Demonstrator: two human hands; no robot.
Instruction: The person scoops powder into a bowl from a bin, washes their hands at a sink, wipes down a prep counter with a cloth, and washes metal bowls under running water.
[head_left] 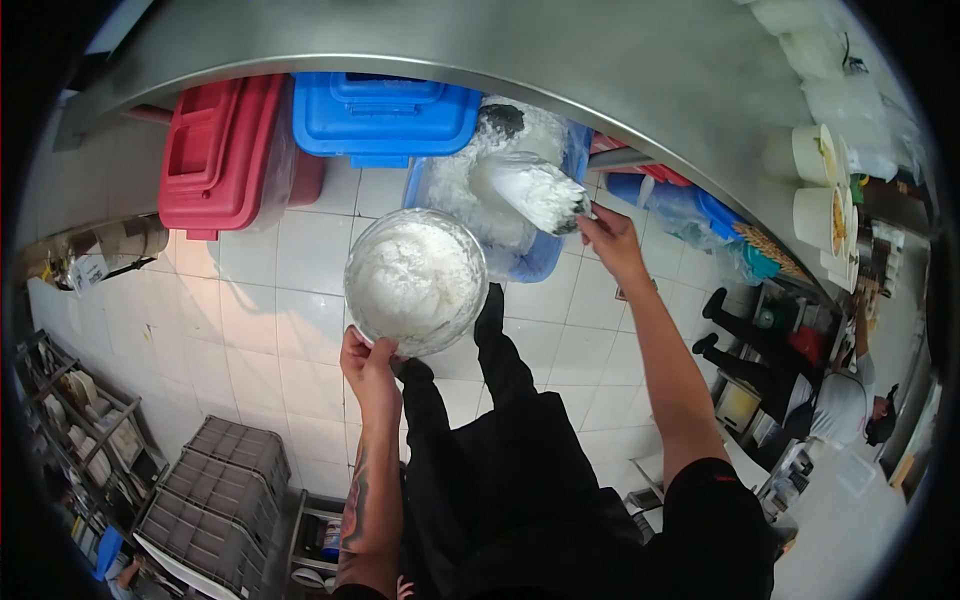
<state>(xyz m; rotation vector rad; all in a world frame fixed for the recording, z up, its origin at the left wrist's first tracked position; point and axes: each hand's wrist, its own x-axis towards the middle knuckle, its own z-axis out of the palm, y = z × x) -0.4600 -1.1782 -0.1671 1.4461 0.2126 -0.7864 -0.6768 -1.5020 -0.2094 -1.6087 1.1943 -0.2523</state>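
Note:
My left hand [370, 365] is closed on the near rim of a round, see-through bowl [460, 328], which holds a mound of white powder [415, 275]. In my right hand [612, 243] is the dark end of what looks like a scoop [573, 216], heaped and coated with white powder. It is tilted over an uncovered blue bin [543, 264], to the right of the bowl. More of the powder fills the bin, and a dark patch shows near its far side. My fingers hide part of the scoop's grip.
A lidded red bin [210, 160] and a lidded blue bin [385, 115] stand under the steel counter [560, 50]. White tubs [815, 215] sit on the counter at right. Grey crates [215, 490] are at lower left. Another person [840, 405] is at far right.

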